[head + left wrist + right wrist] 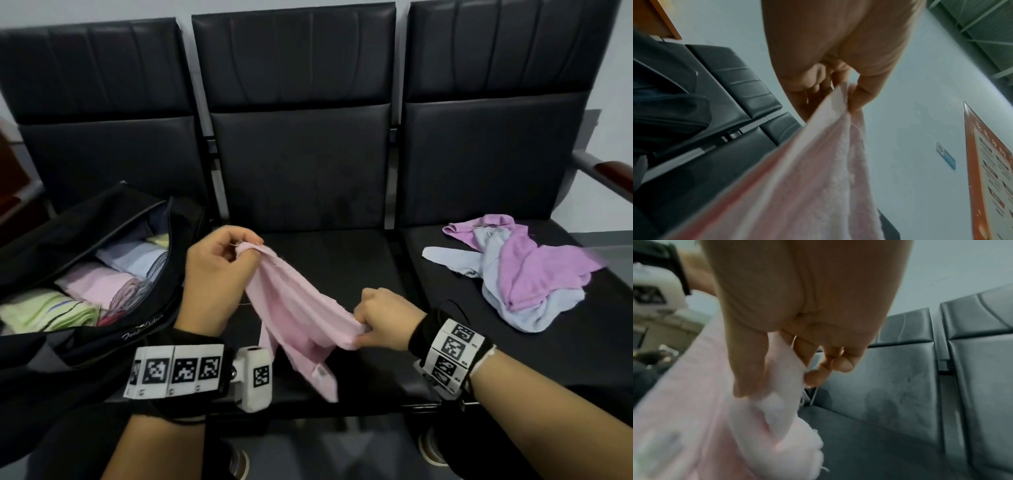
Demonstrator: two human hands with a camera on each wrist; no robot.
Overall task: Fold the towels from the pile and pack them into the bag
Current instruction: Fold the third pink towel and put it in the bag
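Observation:
A pink towel (291, 308) hangs stretched between both hands above the middle seat. My left hand (219, 267) pinches its upper corner, seen close in the left wrist view as thumb and fingers on the pink towel (818, 170). My right hand (383, 322) grips the lower end, bunched in the fist; the right wrist view shows the pink towel (756, 418) under the curled fingers (748, 369). The open black bag (85, 240) lies on the left seat with several folded towels (102, 284) inside. A pile of purple and light blue towels (524, 274) lies on the right seat.
A row of three black padded seats (308, 192) fills the view, with a wooden armrest (613, 171) at the far right. Shoes show on the floor below the seat edge. An orange poster (992, 178) hangs on the wall.

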